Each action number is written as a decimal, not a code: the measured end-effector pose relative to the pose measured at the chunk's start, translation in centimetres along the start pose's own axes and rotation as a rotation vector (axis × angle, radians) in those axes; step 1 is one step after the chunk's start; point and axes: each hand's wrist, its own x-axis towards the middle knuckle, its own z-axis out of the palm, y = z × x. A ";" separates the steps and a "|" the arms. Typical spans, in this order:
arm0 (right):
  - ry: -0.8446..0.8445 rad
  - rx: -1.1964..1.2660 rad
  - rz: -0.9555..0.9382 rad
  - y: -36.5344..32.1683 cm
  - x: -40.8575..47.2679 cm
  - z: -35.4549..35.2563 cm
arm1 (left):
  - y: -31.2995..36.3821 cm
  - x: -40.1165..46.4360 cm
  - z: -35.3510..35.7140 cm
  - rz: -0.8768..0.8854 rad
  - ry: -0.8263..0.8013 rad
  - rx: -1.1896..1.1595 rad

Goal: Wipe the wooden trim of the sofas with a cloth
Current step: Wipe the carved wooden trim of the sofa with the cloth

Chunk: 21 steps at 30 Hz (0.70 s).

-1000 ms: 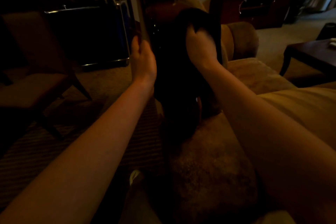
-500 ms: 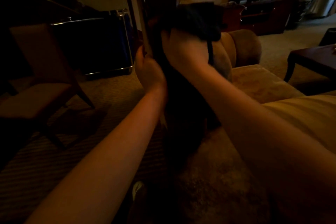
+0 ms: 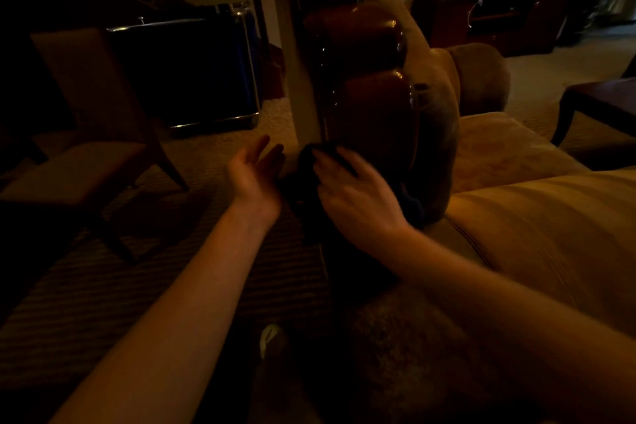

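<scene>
The right hand (image 3: 351, 193) is pressing a dark cloth (image 3: 309, 162) flat-fingered against the glossy wooden trim (image 3: 371, 107), rubbing it. The left hand (image 3: 253, 172) is hovering open beside it, holding nothing.

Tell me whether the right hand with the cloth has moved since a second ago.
Yes. The right hand and cloth slid down the sofa's wooden trim, from its upper bulge to its lower part.
</scene>
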 end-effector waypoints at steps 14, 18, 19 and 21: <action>-0.388 -0.328 -0.338 -3.6 -0.9 3.6 | -7.3 -2.6 -2.5 0.207 -0.093 0.735; -0.079 -0.327 -0.248 -0.8 0.6 1.7 | -6.7 -3.2 -3.5 0.296 -0.040 0.681; 0.044 -0.297 -0.200 0.3 1.4 1.0 | -5.8 -3.3 -3.0 0.330 -0.048 0.655; 0.203 -0.264 -0.134 1.9 2.2 0.6 | -4.9 -3.3 -2.2 0.425 -0.094 0.689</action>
